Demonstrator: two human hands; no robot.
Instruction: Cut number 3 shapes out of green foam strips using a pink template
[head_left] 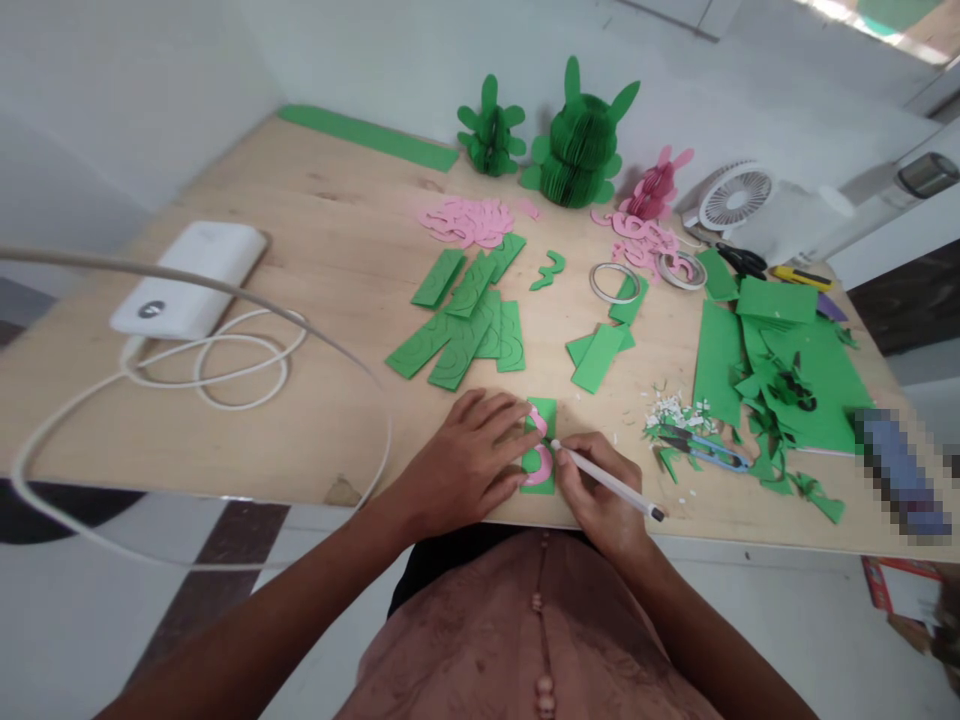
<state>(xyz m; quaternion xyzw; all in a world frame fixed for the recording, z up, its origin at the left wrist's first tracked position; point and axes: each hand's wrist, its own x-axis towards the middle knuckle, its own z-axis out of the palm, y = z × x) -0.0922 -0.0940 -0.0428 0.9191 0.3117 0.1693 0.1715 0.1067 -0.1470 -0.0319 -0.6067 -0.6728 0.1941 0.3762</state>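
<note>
My right hand [604,490] grips a white pen [611,482], its tip at the edge of a pink curved paper cutout [541,470]. That cutout lies on a green paper strip [540,488] at the table's front edge. Spread flat, my left hand [472,455] presses the cutout and strip down with its fingertips, partly covering them. Just beyond are several green strips [465,345], some with curved outlines drawn on them. A loose green curved cutout [549,270] lies farther back, right of these strips.
A white power bank [191,280] with a looping cable sits left. Blue-handled thread snips [705,447] lie right, among paper scraps. Farther back are pink cutouts [469,220], a tape roll [615,284], green paper figures [577,150] and a small fan [735,195].
</note>
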